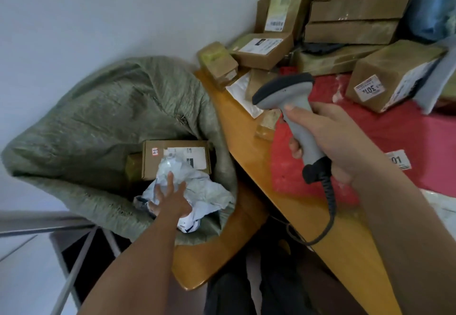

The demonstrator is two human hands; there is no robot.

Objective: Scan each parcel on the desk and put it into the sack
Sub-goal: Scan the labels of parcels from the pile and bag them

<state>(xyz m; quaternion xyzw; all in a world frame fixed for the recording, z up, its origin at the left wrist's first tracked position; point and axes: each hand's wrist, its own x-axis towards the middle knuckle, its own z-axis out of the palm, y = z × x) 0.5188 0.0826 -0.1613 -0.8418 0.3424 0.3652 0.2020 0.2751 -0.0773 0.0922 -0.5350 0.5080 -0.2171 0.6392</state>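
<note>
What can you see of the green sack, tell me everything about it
The green sack looks like woven plastic, pale olive, creased and slumped. It stands beside the wooden desk, its rim leaning on the desk edge, mouth wide open toward the camera. Inside lie a brown cardboard box with a white label and, on top, a crumpled white mailer bag. The left hand reaches into the mouth, fingers spread over that mailer. Its base is out of sight.

a crumpled white plastic parcel (pixel 199 191) lies in the open green sack (pixel 103 117), in front of a brown box (pixel 176 159).
</note>
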